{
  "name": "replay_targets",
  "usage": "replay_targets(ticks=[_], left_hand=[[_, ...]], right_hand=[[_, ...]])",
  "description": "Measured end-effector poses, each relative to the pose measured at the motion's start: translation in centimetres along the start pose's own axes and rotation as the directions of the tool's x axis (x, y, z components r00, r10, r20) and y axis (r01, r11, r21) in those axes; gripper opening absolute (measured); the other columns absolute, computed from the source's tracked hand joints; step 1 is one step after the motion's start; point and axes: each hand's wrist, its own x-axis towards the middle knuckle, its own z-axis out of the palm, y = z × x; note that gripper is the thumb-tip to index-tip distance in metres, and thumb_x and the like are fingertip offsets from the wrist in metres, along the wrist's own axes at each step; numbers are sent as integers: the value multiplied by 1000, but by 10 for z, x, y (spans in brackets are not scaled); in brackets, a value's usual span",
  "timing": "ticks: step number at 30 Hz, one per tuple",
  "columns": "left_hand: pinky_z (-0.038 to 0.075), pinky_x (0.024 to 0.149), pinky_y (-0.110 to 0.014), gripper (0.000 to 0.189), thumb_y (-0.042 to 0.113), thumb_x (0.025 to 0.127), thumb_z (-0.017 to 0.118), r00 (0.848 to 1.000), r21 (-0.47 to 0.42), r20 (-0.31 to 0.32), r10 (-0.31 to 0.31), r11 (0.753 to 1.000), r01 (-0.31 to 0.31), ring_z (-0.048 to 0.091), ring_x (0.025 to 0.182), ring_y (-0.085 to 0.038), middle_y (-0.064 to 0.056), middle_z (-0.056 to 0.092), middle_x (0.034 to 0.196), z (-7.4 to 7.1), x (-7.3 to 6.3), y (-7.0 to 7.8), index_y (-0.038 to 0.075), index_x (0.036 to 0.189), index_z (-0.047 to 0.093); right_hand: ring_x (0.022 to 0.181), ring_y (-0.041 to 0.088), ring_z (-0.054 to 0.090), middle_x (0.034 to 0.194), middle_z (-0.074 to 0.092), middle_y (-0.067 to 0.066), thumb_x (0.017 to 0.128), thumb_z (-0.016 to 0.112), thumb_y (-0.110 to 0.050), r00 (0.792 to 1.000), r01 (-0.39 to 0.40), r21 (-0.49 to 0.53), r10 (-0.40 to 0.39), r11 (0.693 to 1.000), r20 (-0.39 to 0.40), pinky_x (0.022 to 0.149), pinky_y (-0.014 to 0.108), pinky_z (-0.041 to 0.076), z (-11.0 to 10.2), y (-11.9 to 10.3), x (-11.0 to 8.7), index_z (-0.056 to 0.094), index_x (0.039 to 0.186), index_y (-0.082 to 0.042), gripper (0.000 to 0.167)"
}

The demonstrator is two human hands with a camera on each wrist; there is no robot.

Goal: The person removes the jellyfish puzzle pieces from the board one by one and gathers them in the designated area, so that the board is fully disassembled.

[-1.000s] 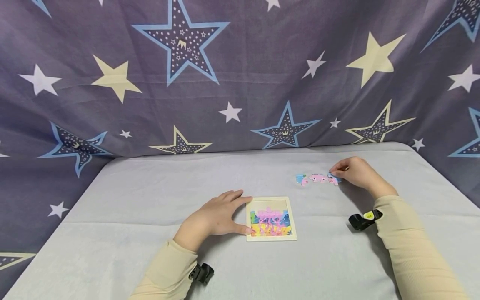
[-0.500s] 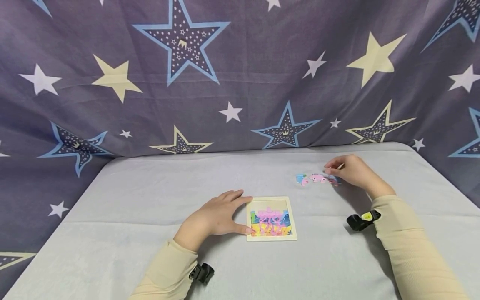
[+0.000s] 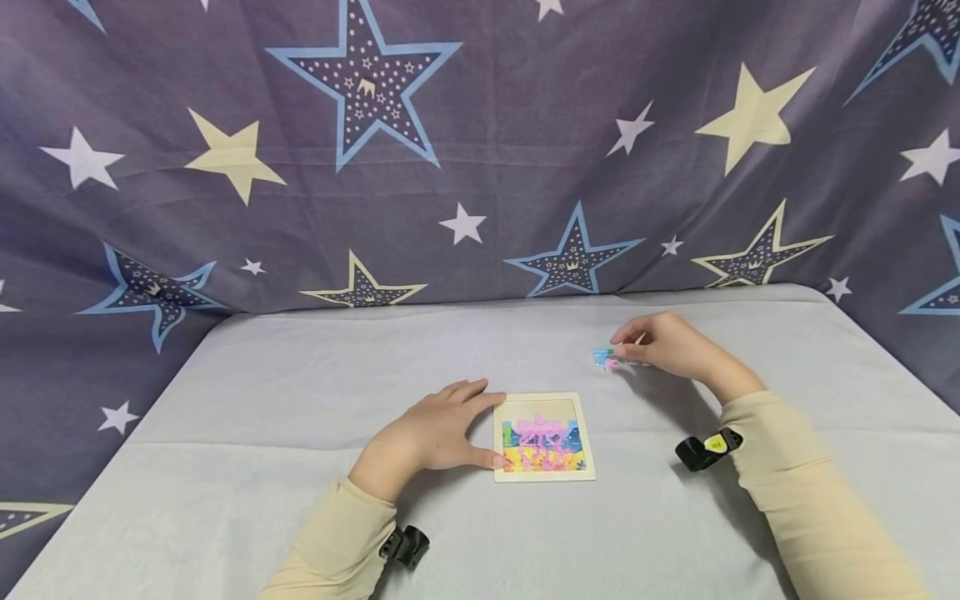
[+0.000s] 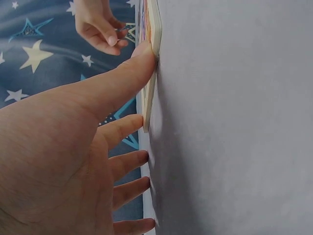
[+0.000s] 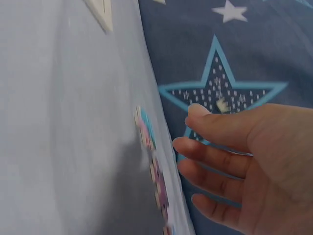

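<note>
Touches the puzzle tray [image 3: 558,408] at three o'clock with the left hand [image 3: 438,427] spread wide. Hovers near a blue-and-pink piece [image 3: 602,357] at nine o'clock with the right hand [image 3: 671,344] narrowly parted.

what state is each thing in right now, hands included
jigsaw tray: flat, partly filled, far strip bare
loose jigsaw pieces: outside the tray, in a row
left hand: fingers spread, thumb on the tray's rim
right hand: looks empty, near the loose pieces
star-patterned cloth: hanging, creased
</note>
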Motion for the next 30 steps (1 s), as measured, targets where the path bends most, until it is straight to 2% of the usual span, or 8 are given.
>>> replay_targets(ticks=[7, 11, 18, 23, 30], left_hand=[[25, 127, -58, 90, 56, 87, 78, 1000, -1, -1, -2, 1000, 2, 25, 158, -35, -10, 28, 171, 0, 0, 1, 22, 161, 40], [25, 127, -57, 91, 56, 86, 78, 1000, -1, 1, -5, 1000, 5, 25, 158, -35, -10, 27, 171, 0, -1, 2, 22, 161, 40], [26, 127, -56, 91, 57, 86, 77, 1000, 1, 11, -15, 1000, 15, 25, 158, -35, -10, 27, 171, -1, -1, 3, 22, 161, 40], [26, 127, -56, 91, 58, 87, 77, 1000, -2, 12, -15, 1000, 15, 25, 158, -35, -10, 27, 171, -1, -1, 3, 22, 161, 40], [25, 127, -57, 90, 58, 86, 77, 1000, -9, 11, -9, 1000, 9, 24, 158, -35, -9, 27, 171, -1, 0, 2, 23, 161, 40]], right_hand=[[75, 14, 64, 91, 77, 10, 96, 73, -11, 997, 50, 21, -51, 999, 53, 66, 25, 49, 10, -22, 1, 74, 112, 5, 23], [75, 13, 61, 95, 77, 10, 96, 72, -10, 996, 59, 13, -60, 998, 65, 69, 28, 49, 17, -31, 3, 75, 112, 3, 22], [73, 12, 56, 97, 77, 8, 96, 73, -10, 994, 72, 23, -74, 997, 80, 66, 27, 46, 32, -47, 5, 77, 109, 1, 18], [72, 12, 53, 96, 77, 6, 96, 73, -10, 990, 66, 56, -73, 996, 122, 64, 25, 45, 44, -60, 5, 77, 109, 0, 16], [76, 11, 57, 97, 78, 5, 95, 73, -9, 979, 90, 78, -102, 993, 178, 69, 25, 48, 60, -74, 4, 78, 105, -3, 12]])
